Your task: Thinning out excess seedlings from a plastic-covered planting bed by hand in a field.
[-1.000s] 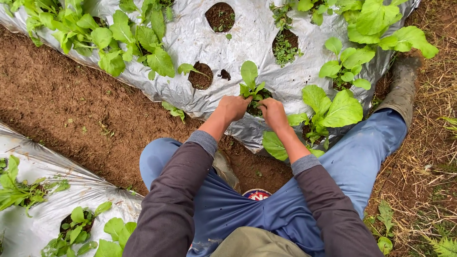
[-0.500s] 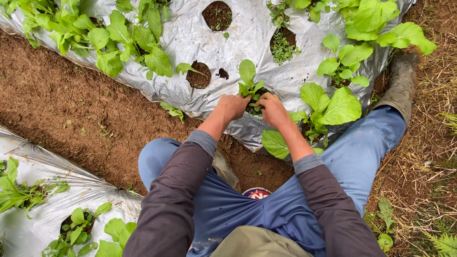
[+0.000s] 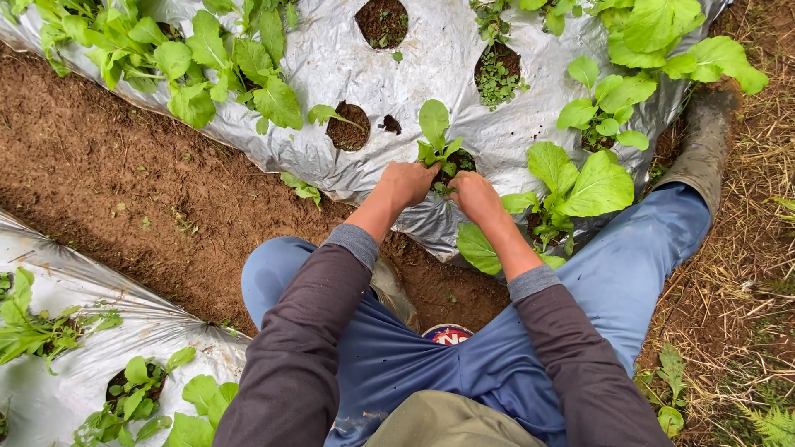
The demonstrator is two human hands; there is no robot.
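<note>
Head view, looking down over squatting knees in blue trousers (image 3: 629, 273) onto a raised bed under silver plastic mulch (image 3: 348, 58).

Left hand (image 3: 407, 182) and right hand (image 3: 474, 195) are both working at one planting hole (image 3: 454, 165) in the sheet, knuckles up, fingers curled down around the base of a small leafy seedling (image 3: 434, 132). Fingertips are sinking out of sight behind the knuckles and leaves, so whether they are pinching the stem or only pressing soil cannot be told; probably pressing, but uncertain.

Key relation: the seedling is standing directly ahead of the hands, between them, its stem rising roughly upright and leaning slightly away from the person. The left hand is sitting a touch nearer the stem; the right hand is lying just beside the hole's near edge.

Surroundings: an empty soil hole (image 3: 346, 128) lying to the left, larger leafy plants (image 3: 584, 178) growing just right of the right hand, a bare dirt furrow (image 3: 124, 199) running between this bed and a second mulched bed (image 3: 74, 331)
</note>
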